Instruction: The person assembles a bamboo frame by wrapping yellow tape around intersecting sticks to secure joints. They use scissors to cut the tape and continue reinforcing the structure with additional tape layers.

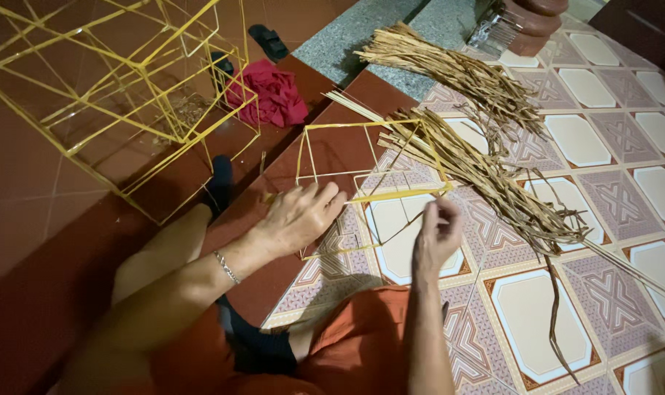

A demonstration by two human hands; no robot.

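- Two bare hands work on a small yellow frame of thin sticks [361,164] lying on the patterned floor tiles [537,314].
- Left hand [299,216] grips the frame's near corner, fingers curled.
- Right hand [436,234] pinches a thin brown fibre strip [409,223] beside the frame.
- Dried brown fibre bundles [478,157] lie just beyond.

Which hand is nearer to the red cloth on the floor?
Left. The left hand rests on the small yellow stick frame, just below the red cloth. The right hand is farther off to the right, pinching a strip.
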